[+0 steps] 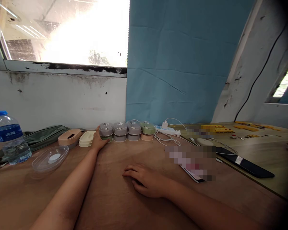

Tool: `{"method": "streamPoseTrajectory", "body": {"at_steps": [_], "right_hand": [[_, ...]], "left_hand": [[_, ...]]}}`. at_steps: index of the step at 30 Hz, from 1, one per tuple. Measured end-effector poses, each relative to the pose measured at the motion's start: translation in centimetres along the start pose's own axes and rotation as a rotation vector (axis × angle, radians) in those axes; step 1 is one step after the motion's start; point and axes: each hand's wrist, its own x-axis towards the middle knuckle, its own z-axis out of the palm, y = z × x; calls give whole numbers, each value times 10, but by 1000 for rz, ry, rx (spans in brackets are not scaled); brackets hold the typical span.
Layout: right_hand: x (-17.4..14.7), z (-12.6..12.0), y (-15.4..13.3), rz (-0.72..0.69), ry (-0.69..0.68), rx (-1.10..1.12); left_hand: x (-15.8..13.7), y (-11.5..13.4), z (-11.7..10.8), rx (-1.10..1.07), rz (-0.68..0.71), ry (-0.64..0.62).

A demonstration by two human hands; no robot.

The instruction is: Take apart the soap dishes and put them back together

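Note:
A row of small two-tier lidded containers stands against the wall. At its left end is a grey-lidded container with a pale green lower part, and my left hand grips it, thumb across the front and fingers along the left side. Beside it are two grey containers and one with a green lid and peach base. My right hand lies palm down on the brown table, fingers extended, holding nothing. Just left of my left hand sits a cream tray-like piece.
Farther left are a peach box with a slot, a clear plastic lid, a water bottle and a green bag. To the right lie a power strip, white cables, a blurred-out phone and a black device.

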Motion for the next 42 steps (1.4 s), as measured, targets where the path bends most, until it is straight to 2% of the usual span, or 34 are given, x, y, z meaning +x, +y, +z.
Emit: {"method": "streamPoseTrajectory", "body": {"at_steps": [11,14,19,22,26,29,33,42], "right_hand": [[0,-1,0,-9,-5,6],[0,-1,0,-10,-4,3],[1,-1,1,-9,-4,3],[1,0,1,-7,1,11],[0,0,1,-7,3,7],[0,0,2,-13,4,9],[0,-1,1,-14,3,16],[0,-2,1,-13,1,19]], "left_hand": [[1,-4,4,2,28,-5],[-1,-3,5,17,72,14],[-6,2,6,25,176,142],[-7,5,-2,91,217,257],[-9,1,-23,381,30,369],[-9,-9,-36,554,-77,314],[-9,-23,-43,619,-79,150],[-7,-27,-42,570,-46,157]]}}
